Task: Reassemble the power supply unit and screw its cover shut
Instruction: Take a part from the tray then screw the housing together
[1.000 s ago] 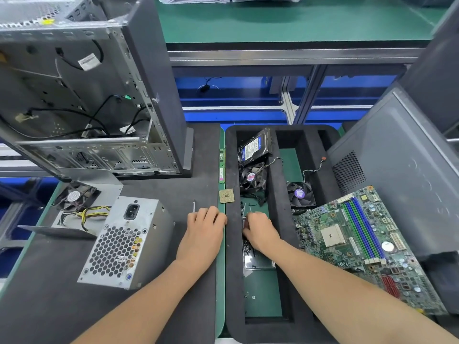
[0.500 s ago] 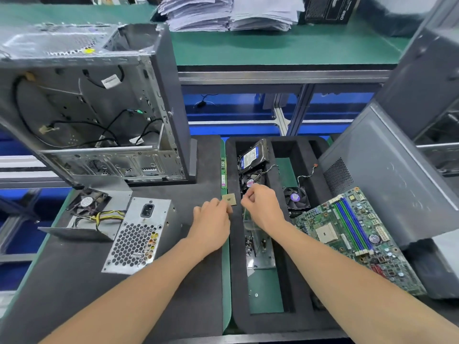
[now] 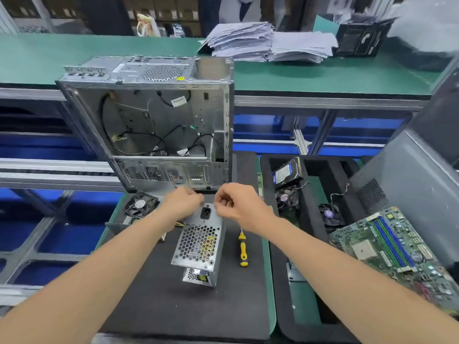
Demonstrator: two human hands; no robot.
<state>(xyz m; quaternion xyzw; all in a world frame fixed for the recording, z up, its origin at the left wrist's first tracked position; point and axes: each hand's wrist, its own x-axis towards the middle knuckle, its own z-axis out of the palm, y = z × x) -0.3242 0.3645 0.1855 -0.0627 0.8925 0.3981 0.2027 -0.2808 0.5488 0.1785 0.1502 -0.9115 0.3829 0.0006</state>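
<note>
Three fans (image 3: pixel 140 203) (image 3: pixel 285 197) (image 3: pixel 329 214), one power supply (image 3: pixel 198 242), one screwdriver (image 3: pixel 243 249), one motherboard (image 3: pixel 397 256)

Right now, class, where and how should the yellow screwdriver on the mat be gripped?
Grip the screwdriver by its thick handle, from above on the right: it lies flat, handle at the near end; the power supply unit crowds its left.

A: Where's the power supply unit (image 3: pixel 198 242)?
B: On the dark surface (image 3: pixel 149 306), before the open computer case (image 3: pixel 159 125) — left grip (image 3: pixel 182 203) curled on its top corner, right grip (image 3: pixel 238 204) curled just beside.
A: And the screwdriver (image 3: pixel 243 249)?
B: Lying to its right.
</note>
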